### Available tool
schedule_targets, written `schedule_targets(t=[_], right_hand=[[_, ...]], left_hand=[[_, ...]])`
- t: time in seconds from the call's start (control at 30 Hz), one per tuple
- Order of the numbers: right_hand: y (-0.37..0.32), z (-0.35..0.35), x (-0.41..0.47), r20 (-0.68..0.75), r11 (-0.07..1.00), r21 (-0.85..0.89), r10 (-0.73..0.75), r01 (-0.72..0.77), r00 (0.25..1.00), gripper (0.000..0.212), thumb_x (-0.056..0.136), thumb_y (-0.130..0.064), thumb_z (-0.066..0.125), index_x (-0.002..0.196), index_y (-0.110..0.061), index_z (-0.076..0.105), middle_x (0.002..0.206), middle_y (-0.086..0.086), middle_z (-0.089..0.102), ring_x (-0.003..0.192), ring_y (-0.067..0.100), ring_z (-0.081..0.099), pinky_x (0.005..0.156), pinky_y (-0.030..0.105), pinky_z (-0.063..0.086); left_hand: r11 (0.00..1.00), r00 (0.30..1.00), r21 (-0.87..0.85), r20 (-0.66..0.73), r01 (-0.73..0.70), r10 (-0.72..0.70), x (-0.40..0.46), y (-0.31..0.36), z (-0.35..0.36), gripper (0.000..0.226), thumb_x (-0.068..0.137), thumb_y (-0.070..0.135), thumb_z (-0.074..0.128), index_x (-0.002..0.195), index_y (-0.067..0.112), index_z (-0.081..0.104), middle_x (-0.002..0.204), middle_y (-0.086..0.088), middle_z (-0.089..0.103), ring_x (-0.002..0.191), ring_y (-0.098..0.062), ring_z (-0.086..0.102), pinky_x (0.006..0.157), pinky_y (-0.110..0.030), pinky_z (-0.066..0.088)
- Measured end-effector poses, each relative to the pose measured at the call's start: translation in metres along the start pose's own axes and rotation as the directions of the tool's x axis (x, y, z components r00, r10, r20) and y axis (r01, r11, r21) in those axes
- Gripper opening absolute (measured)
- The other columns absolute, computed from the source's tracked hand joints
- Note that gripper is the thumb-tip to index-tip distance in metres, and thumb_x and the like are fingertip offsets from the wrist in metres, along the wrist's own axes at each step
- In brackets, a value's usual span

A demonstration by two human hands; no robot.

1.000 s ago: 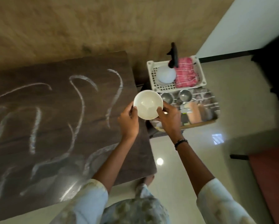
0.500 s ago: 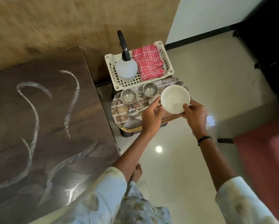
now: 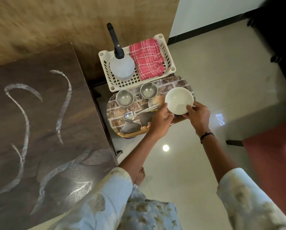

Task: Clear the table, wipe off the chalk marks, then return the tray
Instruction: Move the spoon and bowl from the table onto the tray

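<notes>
bowl over the tray, held on both sides

bowl (image 3: 179, 100), white and upturned, held over the right end of tray (image 3: 117, 112), just beside the right of two steel cups. whether resting on the tray or just above it: cannot tell. left hand (image 3: 160, 120) curled around the bowl's near-left rim; right hand (image 3: 199, 116) gripping the near-right rim, thumb on the edge, dark band on the wrist. both hands closed on the bowl.

on the tray, printed with brick and pottery: left steel cup (image 3: 124, 97), right steel cup (image 3: 148, 90), each with a small handle pointing right, and spoon (image 3: 135, 115) lying across the middle, bowl end to the left.

touching the tray's far edge, white basket (image 3: 169, 62) holding spray bottle (image 3: 121, 66) with a black trigger head, and folded red checked cloth (image 3: 147, 58) beside it on the right.

to the left, dark wooden worktop (image 3: 39, 122) streaked with looping chalk marks (image 3: 63, 107). tray and basket set lower than the worktop, on something dark and mostly hidden. glossy pale floor (image 3: 213, 80) beneath, bare foot (image 3: 140, 175) showing between the arms, patterned pale sleeves in the foreground.
</notes>
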State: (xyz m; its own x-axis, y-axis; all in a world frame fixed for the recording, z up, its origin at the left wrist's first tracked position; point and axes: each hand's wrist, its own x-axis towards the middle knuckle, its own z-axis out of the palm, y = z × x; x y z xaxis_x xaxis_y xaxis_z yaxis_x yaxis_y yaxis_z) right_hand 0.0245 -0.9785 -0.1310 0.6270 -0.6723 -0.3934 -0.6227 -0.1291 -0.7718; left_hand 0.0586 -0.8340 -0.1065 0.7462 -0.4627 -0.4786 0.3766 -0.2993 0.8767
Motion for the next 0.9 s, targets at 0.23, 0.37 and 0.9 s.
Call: schedule_targets(t=[0.23, 0.37, 0.9], right_hand=[[0.001, 0.006, 0.013, 0.05, 0.999, 0.021, 0.04, -0.041, 0.998, 0.019, 0.09, -0.018, 0.06, 0.103, -0.005, 0.063, 0.101, 0.013, 0.067, 0.097, 0.025, 0.065, 0.074, 0.036, 0.06], [0.001, 0.007, 0.011, 0.074, 0.989, 0.111, 0.089, -0.097, 0.993, 0.016, 0.092, -0.021, 0.057, 0.099, -0.009, 0.064, 0.103, 0.009, 0.066, 0.102, 0.025, 0.063, 0.081, 0.036, 0.058], [-0.03, 0.003, -0.022, -0.069, 0.949, -0.287, -0.16, 0.134, 0.985, 0.037, 0.1, -0.03, 0.041, 0.129, -0.008, 0.044, 0.123, 0.014, 0.058, 0.109, 0.029, 0.055, 0.09, 0.042, 0.046]], left_hand=[[0.998, 1.0, 0.061, -0.016, 0.008, -0.007, 0.01, 0.002, 0.002, 0.051, 0.086, 0.014, 0.047, 0.136, 0.014, 0.039, 0.139, -0.004, 0.047, 0.128, -0.021, 0.046, 0.105, -0.037, 0.04], [0.999, 1.0, 0.043, -0.01, -0.001, 0.002, 0.012, 0.007, 0.001, 0.053, 0.09, 0.003, 0.047, 0.141, 0.008, 0.033, 0.146, -0.007, 0.039, 0.132, -0.022, 0.041, 0.104, -0.029, 0.036], [1.0, 0.997, 0.014, -0.077, 0.003, -0.002, -0.009, 0.009, -0.021, 0.056, 0.093, 0.005, 0.05, 0.145, 0.008, 0.03, 0.151, -0.009, 0.034, 0.138, -0.018, 0.034, 0.114, -0.033, 0.031]])
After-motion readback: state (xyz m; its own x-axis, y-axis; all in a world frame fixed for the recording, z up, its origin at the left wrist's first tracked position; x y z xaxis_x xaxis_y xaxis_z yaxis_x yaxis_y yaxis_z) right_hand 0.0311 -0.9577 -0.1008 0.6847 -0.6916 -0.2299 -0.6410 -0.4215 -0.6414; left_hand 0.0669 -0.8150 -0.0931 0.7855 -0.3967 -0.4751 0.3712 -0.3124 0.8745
